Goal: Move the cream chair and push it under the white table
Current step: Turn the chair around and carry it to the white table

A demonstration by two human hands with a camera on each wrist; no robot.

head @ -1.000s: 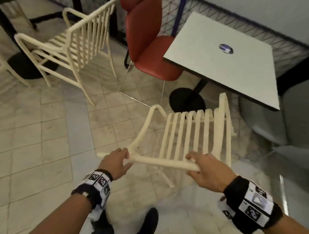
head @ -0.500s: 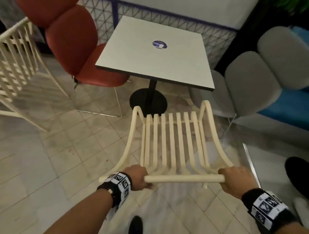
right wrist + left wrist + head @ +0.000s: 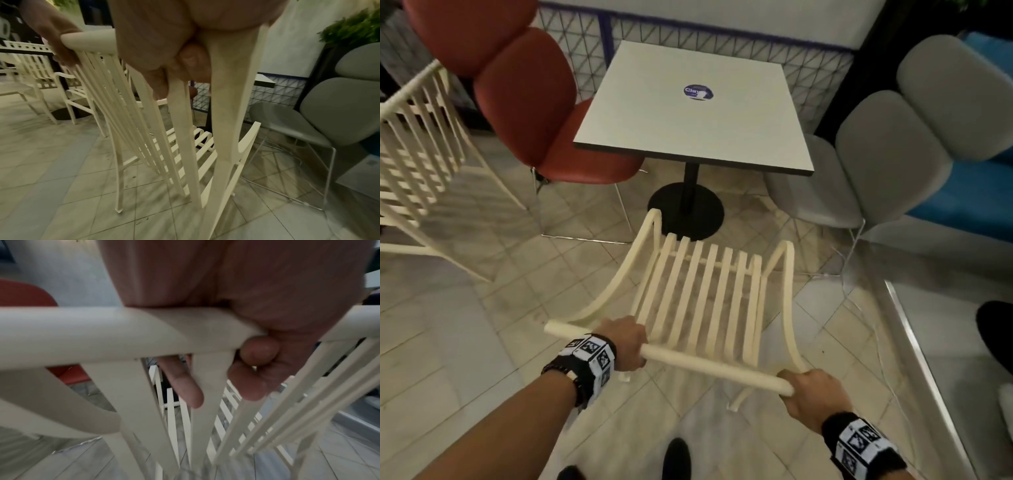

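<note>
The cream slatted chair (image 3: 702, 301) stands in front of me, its seat facing the white square table (image 3: 688, 113) on a black pedestal base (image 3: 685, 212). My left hand (image 3: 628, 342) grips the left part of the chair's top rail, fingers curled round it (image 3: 252, 363). At the rail's right end my right hand (image 3: 808, 394) holds the corner, fingers wrapped round it (image 3: 185, 65). The front of the chair's seat reaches the edge of the pedestal base. In the right wrist view the chair (image 3: 164, 129) is tilted.
A red padded chair (image 3: 527, 102) sits at the table's left side, a grey padded chair (image 3: 887, 154) at its right. Another cream slatted chair (image 3: 417, 154) stands far left. A mesh fence (image 3: 722, 41) runs behind the table. My shoes (image 3: 676, 459) show on the tiled floor.
The chair has swung round from the table's side to face it squarely and moved closer to the pedestal. Both hands keep their hold on the top rail.
</note>
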